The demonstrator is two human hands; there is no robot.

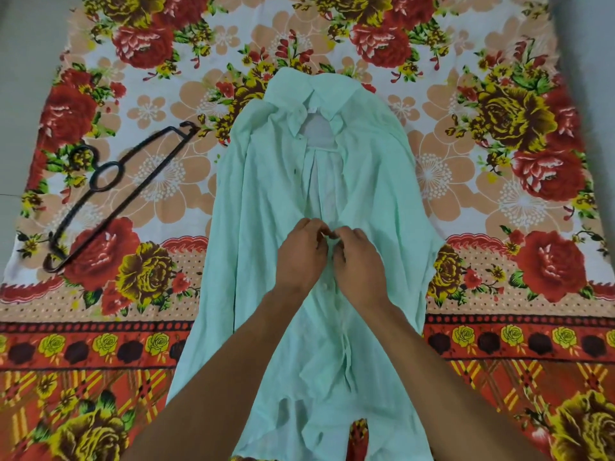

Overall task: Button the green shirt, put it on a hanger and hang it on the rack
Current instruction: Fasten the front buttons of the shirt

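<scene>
A pale green shirt (266, 201) lies flat on a flowered sheet, collar away from me and hem toward me. Its front stands open from the collar down to my hands; below them the two edges meet, and one small button shows there. My left hand (301, 257) and my right hand (361, 261) sit side by side at the middle of the placket. Both pinch the front edges of the shirt with their fingertips. A black hanger (113, 194) lies flat to the left of the shirt, apart from it.
The flowered sheet (499, 181) covers the surface on all sides of the shirt. Grey floor (30, 44) shows past the sheet's far left and far right edges. No rack is in view.
</scene>
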